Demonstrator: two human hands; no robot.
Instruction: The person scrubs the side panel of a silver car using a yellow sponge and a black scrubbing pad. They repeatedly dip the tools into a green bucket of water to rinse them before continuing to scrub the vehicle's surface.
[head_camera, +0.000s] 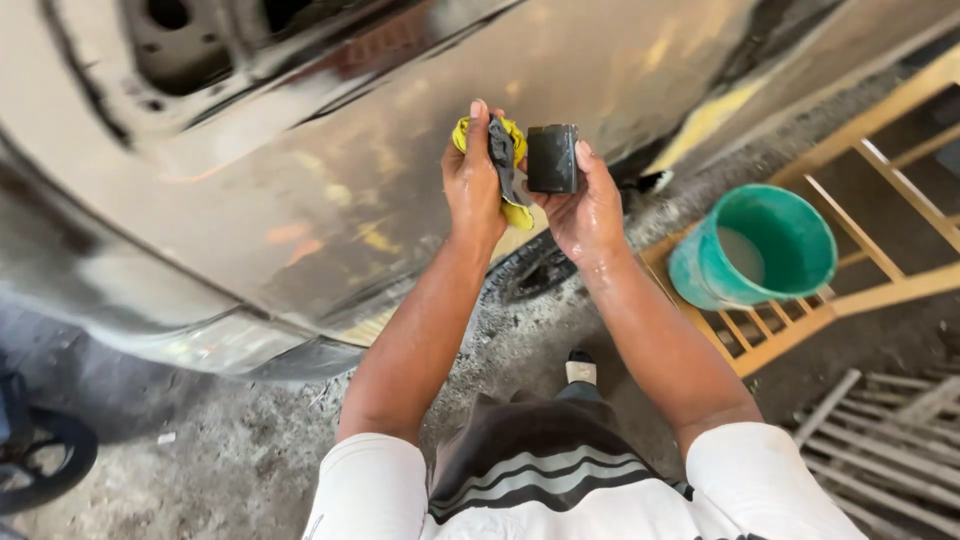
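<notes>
Head view: hands (530, 190) partly hide cloth (505, 165), block (552, 158).

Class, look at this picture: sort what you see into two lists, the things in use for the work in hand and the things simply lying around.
In use:
- left hand gripping a yellow and grey cloth
- right hand holding a dark rectangular block
- glossy, wet car body panel right in front of them

Lying about:
- green plastic bucket
- yellow wooden frame under it
- black wheel at left

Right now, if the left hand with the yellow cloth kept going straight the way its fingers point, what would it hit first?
Most likely the car body panel. The left hand, gripping the yellow cloth, points up toward that shiny sanded surface, with nothing visible between. Depth is hard to judge.
</notes>
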